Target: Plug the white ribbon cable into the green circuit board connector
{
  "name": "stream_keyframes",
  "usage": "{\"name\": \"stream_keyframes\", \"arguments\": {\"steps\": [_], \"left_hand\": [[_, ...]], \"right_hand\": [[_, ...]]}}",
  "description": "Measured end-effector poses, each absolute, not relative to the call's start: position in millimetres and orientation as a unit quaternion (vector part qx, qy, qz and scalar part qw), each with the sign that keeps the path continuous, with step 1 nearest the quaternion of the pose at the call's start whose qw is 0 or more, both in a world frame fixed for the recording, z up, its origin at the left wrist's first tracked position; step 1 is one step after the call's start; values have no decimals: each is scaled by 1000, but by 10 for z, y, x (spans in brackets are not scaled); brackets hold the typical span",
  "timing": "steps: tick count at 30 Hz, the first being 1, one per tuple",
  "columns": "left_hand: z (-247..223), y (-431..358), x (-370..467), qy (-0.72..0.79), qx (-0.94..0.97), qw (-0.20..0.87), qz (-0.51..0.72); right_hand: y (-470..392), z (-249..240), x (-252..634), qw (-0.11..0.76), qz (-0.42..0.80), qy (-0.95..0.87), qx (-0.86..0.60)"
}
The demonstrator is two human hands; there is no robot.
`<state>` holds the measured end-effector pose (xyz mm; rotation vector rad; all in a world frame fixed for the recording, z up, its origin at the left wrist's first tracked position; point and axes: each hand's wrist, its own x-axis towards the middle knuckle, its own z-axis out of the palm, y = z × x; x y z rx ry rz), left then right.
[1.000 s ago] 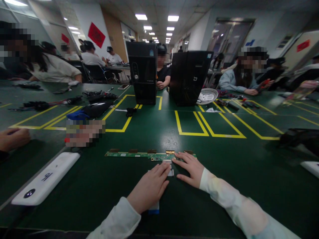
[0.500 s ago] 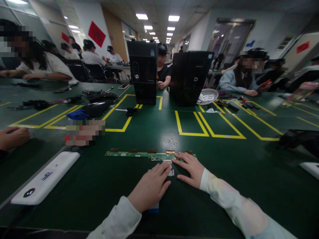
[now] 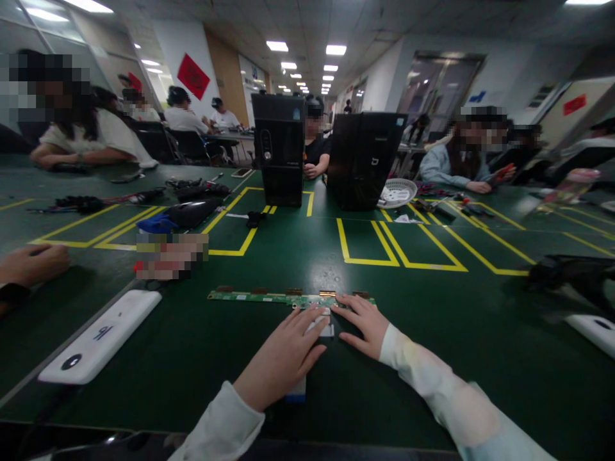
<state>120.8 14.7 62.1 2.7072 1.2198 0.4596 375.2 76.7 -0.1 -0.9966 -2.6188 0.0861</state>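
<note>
A long, narrow green circuit board [image 3: 269, 298] lies crosswise on the table, with brown-gold tabs along its far edge. My left hand [image 3: 286, 352] lies over a white flat ribbon cable [image 3: 327, 330], fingers outstretched and tips at the board's near edge. A blue-ended piece of the cable [image 3: 295, 392] shows below that hand; the stretch between is covered. My right hand [image 3: 361, 323] rests with fingers spread, its fingertips on the right part of the board and its thumb near the cable. Neither hand is closed around anything.
A white power strip [image 3: 100, 339] lies to the left, near another person's hand [image 3: 36, 266]. Two black computer towers [image 3: 278, 153] stand at the back, beside a white basket [image 3: 398, 192]. Cables and a black-and-blue item [image 3: 182, 214] lie at the left; yellow tape marks the green table.
My left hand's fingers have spread and slid forward from the cable toward the board's near edge. My right hand stays on the board. The view has tilted up slightly.
</note>
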Motion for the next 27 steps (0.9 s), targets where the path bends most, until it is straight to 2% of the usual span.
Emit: {"name": "stream_keyframes", "arguments": {"steps": [6, 15, 27], "left_hand": [[662, 44, 736, 482, 865, 49, 131], [181, -113, -183, 610, 781, 30, 132], [42, -51, -151, 611, 771, -40, 176]], "right_hand": [[768, 21, 3757, 155, 40, -921, -355], [762, 38, 3757, 148, 45, -920, -360], [734, 110, 3680, 172, 21, -923, -343]]}}
